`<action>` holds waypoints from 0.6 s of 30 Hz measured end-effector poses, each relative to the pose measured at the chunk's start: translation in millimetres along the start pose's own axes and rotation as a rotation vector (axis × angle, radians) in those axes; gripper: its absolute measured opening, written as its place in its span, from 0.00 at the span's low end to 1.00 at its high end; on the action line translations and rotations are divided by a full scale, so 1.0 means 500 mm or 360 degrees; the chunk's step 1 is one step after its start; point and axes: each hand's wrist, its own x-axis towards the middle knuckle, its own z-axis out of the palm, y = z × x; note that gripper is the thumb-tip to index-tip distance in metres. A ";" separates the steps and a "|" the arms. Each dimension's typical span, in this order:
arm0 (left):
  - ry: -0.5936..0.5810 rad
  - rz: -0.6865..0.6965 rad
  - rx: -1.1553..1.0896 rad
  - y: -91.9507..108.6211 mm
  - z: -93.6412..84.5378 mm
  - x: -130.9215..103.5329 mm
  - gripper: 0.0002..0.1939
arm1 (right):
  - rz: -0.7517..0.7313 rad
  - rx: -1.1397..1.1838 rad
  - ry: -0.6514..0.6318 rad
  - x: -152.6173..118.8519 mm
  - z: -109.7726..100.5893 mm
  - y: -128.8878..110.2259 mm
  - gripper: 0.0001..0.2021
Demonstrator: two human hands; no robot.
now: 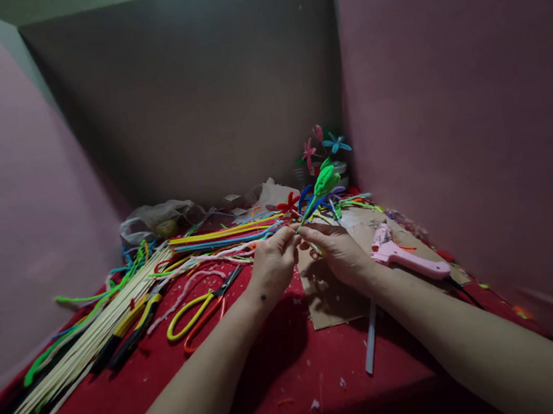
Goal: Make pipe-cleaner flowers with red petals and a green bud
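Note:
Both hands meet over the middle of the table. My left hand (276,261) is closed, its thumb and fingers pinching the lower end of the stem of a green fuzzy flower or bud (326,182). My right hand (335,251) is closed on the same stem, touching my left. The green piece tilts up and to the right, its bulky head above my right hand. Beneath the right hand lies a piece of cardboard (325,295). A pink glue gun (411,261) rests on the cardboard's right part, beside my right wrist.
Scissors (196,316), pliers (142,324) and a bundle of pale sticks (90,330) lie left on the red cloth (272,382). Coloured pipe cleaners (224,233) spread behind. A glue stick (372,342) lies near my right forearm. Fuzzy flowers (336,142) stand at the back.

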 end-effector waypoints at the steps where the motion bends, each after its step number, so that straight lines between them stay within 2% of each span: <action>1: -0.0061 -0.0091 -0.0205 0.003 -0.001 0.003 0.10 | -0.0004 0.0011 -0.0021 0.000 0.000 -0.001 0.11; 7: -0.0391 -0.0513 -0.1253 -0.007 -0.004 0.007 0.10 | -0.0049 0.0015 -0.0132 0.002 -0.007 -0.004 0.11; 11: -0.0654 -0.0584 -0.1599 -0.016 -0.009 0.005 0.11 | -0.0063 0.0164 -0.0175 0.003 -0.008 -0.004 0.10; 14: -0.0727 -0.0564 -0.1630 -0.013 -0.011 0.007 0.10 | -0.0097 0.0186 -0.0144 0.002 -0.007 -0.004 0.08; 16: -0.0641 -0.0498 -0.1418 -0.006 -0.009 0.008 0.09 | -0.0105 0.0147 -0.0084 0.001 -0.007 -0.003 0.08; 18: -0.0457 -0.0369 -0.0995 -0.001 -0.005 0.007 0.09 | -0.0102 0.0101 0.0000 0.001 -0.007 0.000 0.09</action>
